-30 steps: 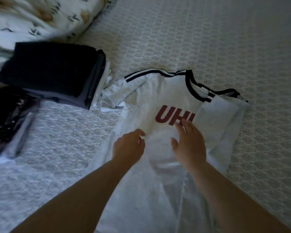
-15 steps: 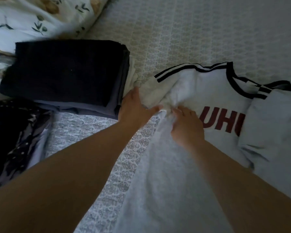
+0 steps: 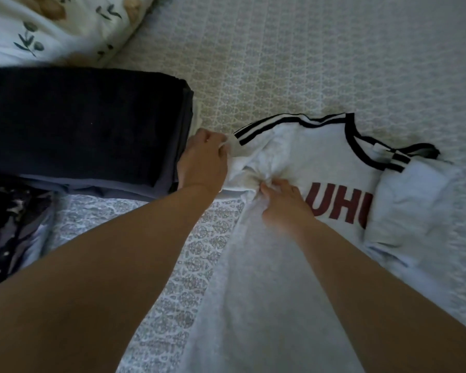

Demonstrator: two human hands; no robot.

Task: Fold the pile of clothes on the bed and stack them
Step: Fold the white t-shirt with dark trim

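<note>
I see both hands off the middle of the white jersey (image 3: 301, 162), where they lay a second ago, and now working its left shoulder. The left hand (image 3: 203, 164) has reached to the far left and pinches the striped sleeve (image 3: 242, 135) at its end, right beside the stack of folded dark clothes (image 3: 84, 125). The right hand (image 3: 283, 200) has curled its fingers into a bunch of fabric at the armpit, just left of the red lettering (image 3: 339, 208), and the cloth puckers there. Half a second ago the grips were almost the same, so I judge this a hold being set, not a sweep. The jersey lies face up on the patterned bedspread (image 3: 307, 63), its right side already turned in over the chest, its body running towards me. To me this means the left sleeve fold is about to begin, matching the right one. After that comes the lengthwise fold and the lift onto the stack. Dark patterned garments (image 3: 8, 224) lie at the near left, a floral pillow (image 3: 51, 25) at the far left.
</note>
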